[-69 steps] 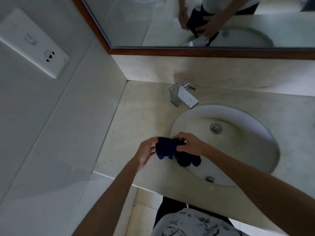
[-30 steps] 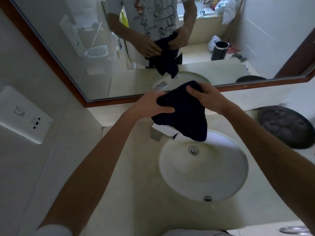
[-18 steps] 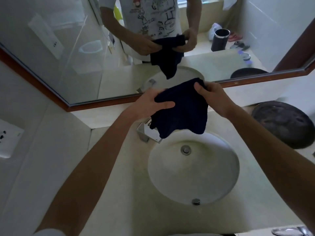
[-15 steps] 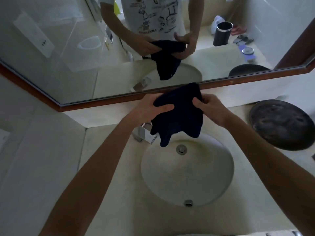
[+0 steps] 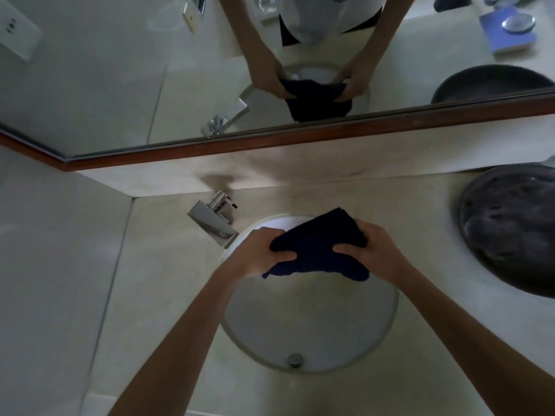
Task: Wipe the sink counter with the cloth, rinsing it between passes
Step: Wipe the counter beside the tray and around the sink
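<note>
No words, numbers or signs could be read on anything in the picture; it was too blurry.

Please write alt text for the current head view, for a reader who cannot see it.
Both hands, left and right, hold a dark cloth over a round sink. A faucet stands at its back left, a dark basin on the counter right, below a mirror.

Left hand (image 5: 264,253): fingers curled, thumb across top, gripping | Right hand (image 5: 371,250): fingers curled, thumb pinching | Both forearms: extended forward, converging, wrists level and near each other.
</note>
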Tool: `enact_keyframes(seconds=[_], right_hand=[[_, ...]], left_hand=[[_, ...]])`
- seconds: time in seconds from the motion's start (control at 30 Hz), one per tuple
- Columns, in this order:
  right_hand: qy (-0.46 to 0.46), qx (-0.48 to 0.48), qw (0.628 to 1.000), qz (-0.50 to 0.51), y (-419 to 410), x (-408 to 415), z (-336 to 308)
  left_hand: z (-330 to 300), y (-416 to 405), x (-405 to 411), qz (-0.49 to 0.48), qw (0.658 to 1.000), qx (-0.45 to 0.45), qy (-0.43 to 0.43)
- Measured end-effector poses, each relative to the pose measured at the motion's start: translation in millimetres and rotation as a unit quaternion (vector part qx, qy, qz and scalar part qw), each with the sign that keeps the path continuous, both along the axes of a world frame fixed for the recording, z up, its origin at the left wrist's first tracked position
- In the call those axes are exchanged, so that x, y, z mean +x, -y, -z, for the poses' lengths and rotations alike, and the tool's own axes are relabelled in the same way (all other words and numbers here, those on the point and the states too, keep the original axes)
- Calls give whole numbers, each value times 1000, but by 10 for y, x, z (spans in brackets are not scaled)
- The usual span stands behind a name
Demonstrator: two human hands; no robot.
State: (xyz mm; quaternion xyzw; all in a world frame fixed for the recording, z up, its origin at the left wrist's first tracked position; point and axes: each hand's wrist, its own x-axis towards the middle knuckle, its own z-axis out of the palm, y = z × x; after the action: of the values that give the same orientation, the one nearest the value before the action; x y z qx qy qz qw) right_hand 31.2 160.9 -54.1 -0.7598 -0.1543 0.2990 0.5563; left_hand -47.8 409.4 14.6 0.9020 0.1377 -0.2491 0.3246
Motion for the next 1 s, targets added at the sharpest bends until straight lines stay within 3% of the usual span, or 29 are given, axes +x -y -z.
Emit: enact_keyframes(seconds=[0.13, 0.23, 0.3, 0.33, 0.43, 0.53, 0.63, 0.7, 0.77, 0.9, 1.0], right_hand=[[-28, -12, 1000, 5, -143, -13, 164], [6, -13, 998, 64, -550, 249, 170], [55, -51, 993, 94, -849, 491, 206], [85, -79, 989, 95, -974, 603, 266], [141, -201, 967, 72, -1174, 772, 551], [146, -236, 950, 143, -1141, 795, 676], [306, -217, 897, 234, -1088, 627, 722], [452, -192, 853, 176, -1200, 380, 746], [522, -187, 832, 29, -1415, 269, 838], [504, -305, 778, -219, -1754, 543, 1033], [528, -320, 729, -296, -1747, 773, 1093]], left_hand=[[190, 22, 101, -26, 997, 73, -18], [298, -86, 407, -73, 960, 239, 130], [426, -142, 578, -83, 922, 278, 255], [532, -143, 632, -66, 919, 277, 274], [1055, -140, 608, 22, 947, 259, 189], [1374, -214, 514, 25, 958, 231, 167], [1418, -304, 540, 17, 961, 205, 183], [1441, -344, 515, -19, 966, 167, 196], [1468, -363, 444, -97, 963, 117, 221], [1468, -339, 238, -209, 941, 80, 254], [1488, -327, 153, -200, 943, 81, 252]])
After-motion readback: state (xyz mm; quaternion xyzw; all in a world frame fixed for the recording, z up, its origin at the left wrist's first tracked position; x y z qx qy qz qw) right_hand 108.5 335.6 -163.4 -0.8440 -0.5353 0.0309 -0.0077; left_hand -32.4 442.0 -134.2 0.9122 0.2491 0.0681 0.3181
